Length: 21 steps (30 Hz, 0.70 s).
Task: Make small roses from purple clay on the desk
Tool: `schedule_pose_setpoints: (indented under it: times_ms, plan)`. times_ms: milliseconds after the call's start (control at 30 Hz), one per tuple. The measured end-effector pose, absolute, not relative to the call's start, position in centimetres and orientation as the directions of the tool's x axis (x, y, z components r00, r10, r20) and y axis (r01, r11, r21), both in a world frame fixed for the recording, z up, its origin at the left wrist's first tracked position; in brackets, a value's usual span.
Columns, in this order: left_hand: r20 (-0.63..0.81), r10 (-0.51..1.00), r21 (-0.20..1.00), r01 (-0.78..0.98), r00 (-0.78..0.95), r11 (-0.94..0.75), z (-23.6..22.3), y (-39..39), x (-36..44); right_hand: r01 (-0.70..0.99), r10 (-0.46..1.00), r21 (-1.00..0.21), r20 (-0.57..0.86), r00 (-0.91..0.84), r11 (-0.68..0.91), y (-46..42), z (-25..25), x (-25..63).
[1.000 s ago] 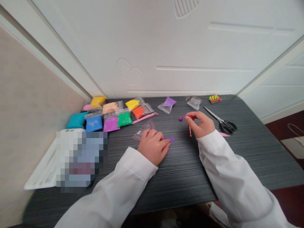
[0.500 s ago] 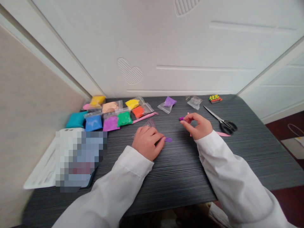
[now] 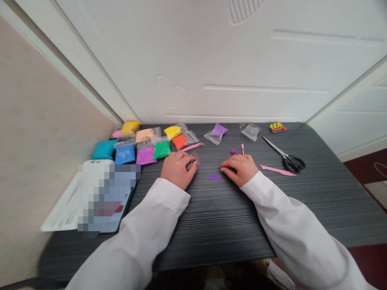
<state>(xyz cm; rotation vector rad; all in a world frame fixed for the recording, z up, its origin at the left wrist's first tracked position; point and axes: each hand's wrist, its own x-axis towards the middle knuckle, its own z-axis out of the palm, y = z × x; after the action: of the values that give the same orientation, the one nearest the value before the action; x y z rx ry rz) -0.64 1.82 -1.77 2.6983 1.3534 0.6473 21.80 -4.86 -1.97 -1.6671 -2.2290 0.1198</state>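
Note:
A short row of flat, overlapping purple clay discs [image 3: 214,177] lies on the table between my hands. My left hand [image 3: 178,170] rests left of them over a clear protractor [image 3: 197,158], thumb and fingers apart, covering part of it. My right hand [image 3: 240,169] is low over the table just right of the discs. Its thumb and forefinger are slightly apart, and nothing shows between them. Beyond it sit a small dark purple clay piece [image 3: 233,151] and an upright-pointing pink tool [image 3: 242,148], whose lower end is near the hand. A pink clay knife [image 3: 278,170] lies right of my wrist.
Bags of coloured clay, such as green [image 3: 162,150] and blue [image 3: 125,154], crowd the back left beside pink tweezers [image 3: 193,147]. A purple clay bag [image 3: 219,129], a clear bag [image 3: 250,131], a small clay model [image 3: 277,127] and scissors [image 3: 284,156] are farther right.
My right hand has set the dark purple piece down on the table and come nearer. My left hand has drawn back leftward, away from the purple discs, which now show more fully.

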Motion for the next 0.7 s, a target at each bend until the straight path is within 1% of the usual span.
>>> schedule_pose_setpoints:
  times_ms: [167,367,500,700]
  plan:
    - [0.318,0.786,0.230,0.762,0.530,-0.606,-1.8,1.8,-0.5,0.932,0.951,-0.221,0.182,-0.251,0.288,-4.9,-2.0,20.9]
    - [0.291,0.789,0.228,0.762,0.540,-0.606,-1.8,1.8,-0.5,0.936,0.949,-0.197,0.179,-0.258,0.292,-5.0,-2.0,21.1]
    - [0.285,0.799,0.236,0.769,0.529,-0.594,-2.0,1.7,-0.3,0.935,0.943,-0.187,0.205,-0.262,0.300,-5.2,-2.1,21.5]
    - [0.283,0.808,0.270,0.766,0.516,-0.584,-2.1,1.3,0.2,0.940,0.925,-0.152,0.284,-0.254,0.305,-5.4,-2.2,22.1]
